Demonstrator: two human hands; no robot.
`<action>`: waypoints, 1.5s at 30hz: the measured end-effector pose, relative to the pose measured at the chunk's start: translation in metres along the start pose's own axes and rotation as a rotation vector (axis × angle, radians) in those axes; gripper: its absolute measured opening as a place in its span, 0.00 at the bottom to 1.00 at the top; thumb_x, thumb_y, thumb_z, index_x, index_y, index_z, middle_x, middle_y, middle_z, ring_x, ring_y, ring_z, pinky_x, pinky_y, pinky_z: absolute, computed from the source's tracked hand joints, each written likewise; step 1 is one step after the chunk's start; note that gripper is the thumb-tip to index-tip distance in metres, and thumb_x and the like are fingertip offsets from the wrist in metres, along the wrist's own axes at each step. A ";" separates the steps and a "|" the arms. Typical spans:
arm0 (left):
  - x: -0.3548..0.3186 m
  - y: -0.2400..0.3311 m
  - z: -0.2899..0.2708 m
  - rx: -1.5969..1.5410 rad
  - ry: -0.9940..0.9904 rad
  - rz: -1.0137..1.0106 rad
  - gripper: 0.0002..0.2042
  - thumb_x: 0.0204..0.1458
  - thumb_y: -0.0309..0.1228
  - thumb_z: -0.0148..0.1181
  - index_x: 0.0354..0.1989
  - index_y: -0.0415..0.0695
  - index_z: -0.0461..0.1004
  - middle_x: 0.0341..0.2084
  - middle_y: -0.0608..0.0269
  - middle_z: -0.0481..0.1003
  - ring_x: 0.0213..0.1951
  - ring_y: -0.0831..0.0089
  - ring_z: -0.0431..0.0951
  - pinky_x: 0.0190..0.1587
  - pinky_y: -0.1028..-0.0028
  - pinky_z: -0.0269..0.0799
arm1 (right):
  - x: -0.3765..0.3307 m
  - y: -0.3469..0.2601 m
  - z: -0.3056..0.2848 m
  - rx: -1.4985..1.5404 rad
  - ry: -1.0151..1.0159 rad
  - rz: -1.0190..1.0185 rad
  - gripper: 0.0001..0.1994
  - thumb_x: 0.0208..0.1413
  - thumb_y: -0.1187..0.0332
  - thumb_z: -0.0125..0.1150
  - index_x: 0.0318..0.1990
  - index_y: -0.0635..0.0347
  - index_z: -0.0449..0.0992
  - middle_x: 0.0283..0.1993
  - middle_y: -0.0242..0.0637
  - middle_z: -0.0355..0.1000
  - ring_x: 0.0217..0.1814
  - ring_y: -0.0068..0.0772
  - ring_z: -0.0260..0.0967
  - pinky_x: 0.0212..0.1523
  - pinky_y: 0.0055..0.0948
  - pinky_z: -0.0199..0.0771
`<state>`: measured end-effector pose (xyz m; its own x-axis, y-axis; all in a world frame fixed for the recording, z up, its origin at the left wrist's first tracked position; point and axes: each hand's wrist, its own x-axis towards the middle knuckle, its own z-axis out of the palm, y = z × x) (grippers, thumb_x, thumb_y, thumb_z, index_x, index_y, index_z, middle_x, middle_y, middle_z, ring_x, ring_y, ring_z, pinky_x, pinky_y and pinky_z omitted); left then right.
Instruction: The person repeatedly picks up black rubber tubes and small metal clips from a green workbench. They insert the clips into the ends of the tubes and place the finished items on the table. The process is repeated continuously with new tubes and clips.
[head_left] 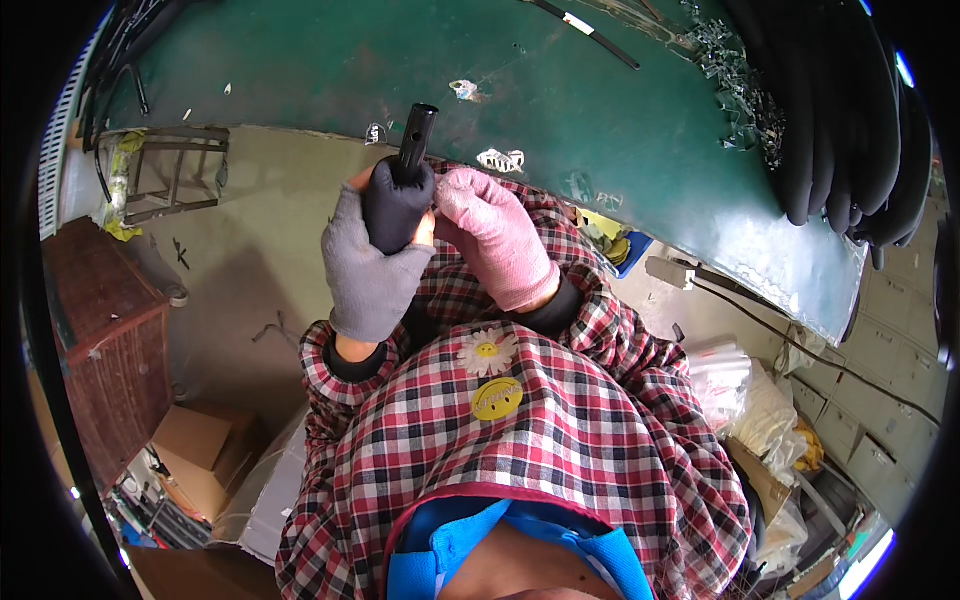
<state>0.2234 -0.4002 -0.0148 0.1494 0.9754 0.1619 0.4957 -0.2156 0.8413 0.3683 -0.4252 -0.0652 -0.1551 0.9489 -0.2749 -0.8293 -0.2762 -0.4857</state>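
Fitting a black grip onto a tube, frame centre, above a green bench.

Scuffed green bench (600, 130) across top; plaid smock below. Grey-gloved left hand (365, 270) clamped round soft rubbery grip (395, 205); pink-gloved right hand (495, 240) pinching its rim. Rigid holed tube (415, 135) protruding upward. Next, probably: firmer push, steady hold.

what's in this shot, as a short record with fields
left hand: grey glove, wrapped around black grip
right hand: pink glove, fingertips at the grip's right side
tube: black metal, holes near its tip, sticks up out of the grip
bench: green top, just beyond the hands
clips: pile of small metal parts, far right of bench
clothing: plaid smock
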 end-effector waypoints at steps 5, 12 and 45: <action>0.004 -0.002 -0.007 -0.047 -0.073 0.052 0.24 0.44 0.25 0.72 0.52 0.39 0.74 0.35 0.52 0.80 0.36 0.61 0.83 0.42 0.68 0.77 | -0.004 -0.002 0.012 -0.105 0.002 -0.036 0.20 0.63 0.60 0.66 0.56 0.63 0.74 0.47 0.28 0.75 0.48 0.20 0.69 0.54 0.24 0.71; 0.014 -0.001 -0.024 -0.035 -0.180 0.011 0.23 0.43 0.27 0.73 0.49 0.38 0.74 0.34 0.53 0.80 0.35 0.64 0.82 0.41 0.68 0.76 | -0.002 -0.004 0.004 -0.147 -0.083 0.153 0.22 0.61 0.54 0.68 0.54 0.61 0.78 0.38 0.23 0.72 0.38 0.17 0.64 0.43 0.22 0.67; 0.002 -0.004 0.023 -0.055 -0.151 0.074 0.26 0.52 0.28 0.72 0.59 0.41 0.72 0.37 0.56 0.79 0.36 0.71 0.80 0.43 0.72 0.76 | 0.014 -0.094 -0.009 -0.097 -0.066 0.000 0.17 0.65 0.56 0.63 0.52 0.58 0.75 0.52 0.40 0.77 0.51 0.38 0.79 0.54 0.41 0.81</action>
<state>0.2413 -0.3988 -0.0296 0.3124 0.9383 0.1484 0.4317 -0.2793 0.8577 0.4494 -0.3868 -0.0310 -0.1924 0.9561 -0.2210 -0.7738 -0.2863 -0.5650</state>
